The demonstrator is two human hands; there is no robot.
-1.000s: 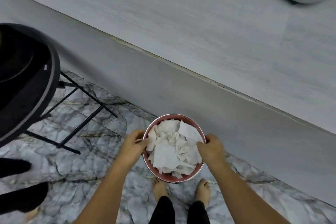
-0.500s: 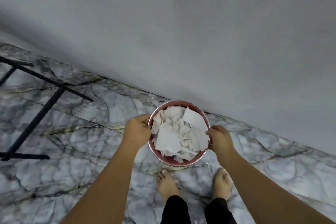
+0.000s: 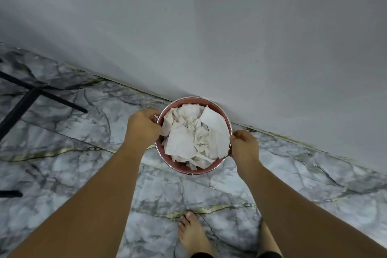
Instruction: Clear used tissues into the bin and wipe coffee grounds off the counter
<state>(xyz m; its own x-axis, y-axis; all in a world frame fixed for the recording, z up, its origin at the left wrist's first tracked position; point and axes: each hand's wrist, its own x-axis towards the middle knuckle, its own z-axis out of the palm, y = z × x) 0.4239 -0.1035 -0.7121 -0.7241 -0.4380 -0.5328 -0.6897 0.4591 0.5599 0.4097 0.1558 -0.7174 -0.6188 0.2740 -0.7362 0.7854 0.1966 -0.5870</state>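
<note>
A round pink bin (image 3: 182, 167) with a metal rim sits low by the foot of the grey counter front (image 3: 209, 37). It is full of crumpled white tissues (image 3: 194, 136). My left hand (image 3: 142, 126) grips the bin's left rim. My right hand (image 3: 244, 145) grips its right rim. Both arms reach down and forward. The counter top and any coffee grounds are out of view.
Grey marble floor (image 3: 83, 132) spreads below. Black metal stand legs (image 3: 31, 94) cross at the left edge. My bare foot (image 3: 192, 234) stands just behind the bin. The counter front rises directly behind the bin.
The bin has gone down and forward toward the base of the counter front, with both hands still on its rim. The view has tilted down; the counter top and black stool left the frame.
</note>
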